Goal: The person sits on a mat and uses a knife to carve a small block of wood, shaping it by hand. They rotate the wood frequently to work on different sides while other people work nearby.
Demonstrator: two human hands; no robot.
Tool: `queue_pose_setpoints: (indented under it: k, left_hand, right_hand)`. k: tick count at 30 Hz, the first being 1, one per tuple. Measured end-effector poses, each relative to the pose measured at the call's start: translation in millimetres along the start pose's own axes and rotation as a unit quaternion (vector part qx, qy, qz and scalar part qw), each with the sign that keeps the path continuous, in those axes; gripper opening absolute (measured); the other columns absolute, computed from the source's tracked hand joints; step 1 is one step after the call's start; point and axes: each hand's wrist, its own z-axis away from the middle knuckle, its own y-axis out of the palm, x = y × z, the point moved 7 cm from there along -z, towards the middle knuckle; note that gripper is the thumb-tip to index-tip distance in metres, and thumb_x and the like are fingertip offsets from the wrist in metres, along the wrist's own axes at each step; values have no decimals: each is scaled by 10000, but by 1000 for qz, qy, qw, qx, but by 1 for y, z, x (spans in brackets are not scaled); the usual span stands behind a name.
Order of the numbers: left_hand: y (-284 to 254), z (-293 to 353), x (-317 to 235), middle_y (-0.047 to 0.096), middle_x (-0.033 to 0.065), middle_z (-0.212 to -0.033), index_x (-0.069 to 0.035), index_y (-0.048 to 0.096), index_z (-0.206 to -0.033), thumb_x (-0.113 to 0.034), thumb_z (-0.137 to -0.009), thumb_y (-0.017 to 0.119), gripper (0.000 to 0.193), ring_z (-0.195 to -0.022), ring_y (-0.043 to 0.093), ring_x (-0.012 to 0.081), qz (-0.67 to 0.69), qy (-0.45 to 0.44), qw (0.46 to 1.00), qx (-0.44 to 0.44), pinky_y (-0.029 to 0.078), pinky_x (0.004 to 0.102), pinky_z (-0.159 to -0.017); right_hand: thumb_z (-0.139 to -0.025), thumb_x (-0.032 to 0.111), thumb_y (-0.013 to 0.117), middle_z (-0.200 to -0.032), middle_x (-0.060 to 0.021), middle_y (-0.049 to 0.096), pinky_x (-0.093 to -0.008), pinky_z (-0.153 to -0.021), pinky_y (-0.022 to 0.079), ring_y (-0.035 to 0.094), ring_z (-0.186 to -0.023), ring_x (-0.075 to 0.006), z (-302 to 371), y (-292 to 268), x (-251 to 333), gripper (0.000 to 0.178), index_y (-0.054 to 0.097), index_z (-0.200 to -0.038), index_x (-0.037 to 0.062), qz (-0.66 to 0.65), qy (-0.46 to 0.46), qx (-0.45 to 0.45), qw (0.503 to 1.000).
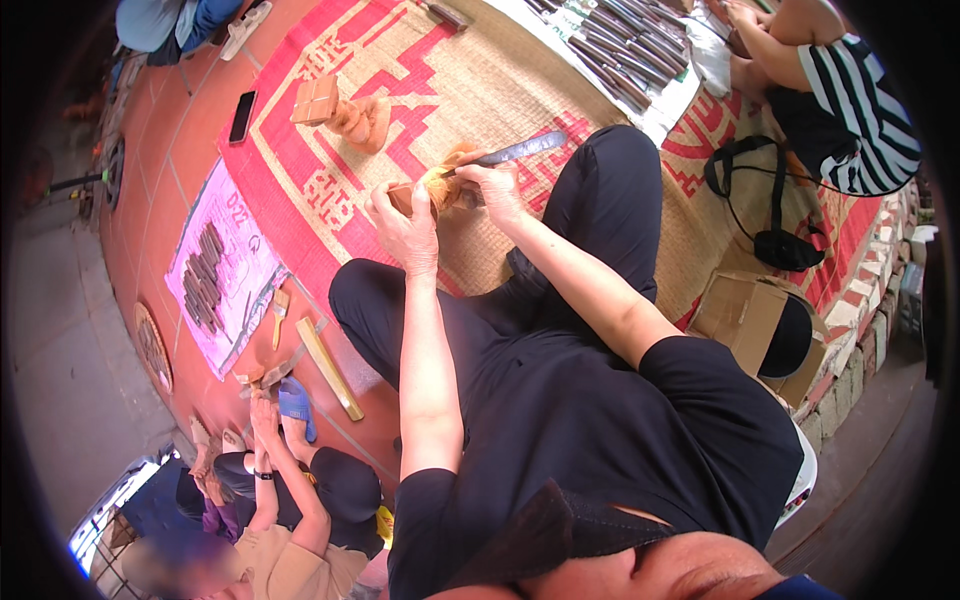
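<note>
My left hand (408, 228) is wrapped round the near end of a small carved wooden piece (401, 198), steadying it over the mat. My right hand (492, 190) is closed on a long, flat dark tool (530, 147); its wide end points up to the right, and the other end meets the carving. Something yellowish (436, 183) shows on the carving between my hands; I cannot make out what it is. Beyond my left hand, another carved wooden figure (355, 118) with a block-like end lies on the mat.
I sit on a red and tan woven mat (480, 90). A phone (241, 117), a pink sheet (225, 335) with several dark tools, a brush (280, 312) and a wooden bar (328, 368) are left. Many chisels (625, 50) lie far right. Other people sit nearby. A cardboard box (735, 305) stands right.
</note>
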Motion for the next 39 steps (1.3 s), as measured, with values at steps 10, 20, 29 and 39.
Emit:
queue_pose_setpoints:
  k: [10,20,29,39]
  left_hand:
    - [2,0,0,525,159,-1039,-44,515,-1051,-353,-839,667,404,-990,546,313,-1,-2,1000,-1,445,405,-848]
    - [2,0,-1,526,164,-1042,-52,519,-1058,-375,-837,660,417,-975,550,319,-9,-8,1000,-3,453,417,-831]
    - [2,-1,-7,539,168,-1006,-58,522,-1054,-381,-826,661,418,-948,563,337,-23,-7,1000,-7,459,435,-815]
    - [5,-4,-6,534,172,-1031,-75,513,-1061,-384,-831,661,412,-937,584,355,-61,15,998,-6,482,442,-785]
  right_hand:
    - [-746,23,661,-705,-38,637,-230,-561,447,570,-600,-97,-3,-3,2,96,674,-840,12,48,3,8,999]
    - [-768,31,662,-723,-60,658,-232,-588,494,619,-618,-113,-4,-3,8,91,669,-852,-3,60,-11,21,998]
    - [-733,32,659,-712,-37,638,-235,-554,448,585,-610,-95,-6,-6,8,94,660,-825,12,107,-21,17,994]
    - [-773,9,634,-748,-63,655,-252,-590,483,624,-653,-117,-8,-6,16,74,652,-844,2,105,-35,21,994]
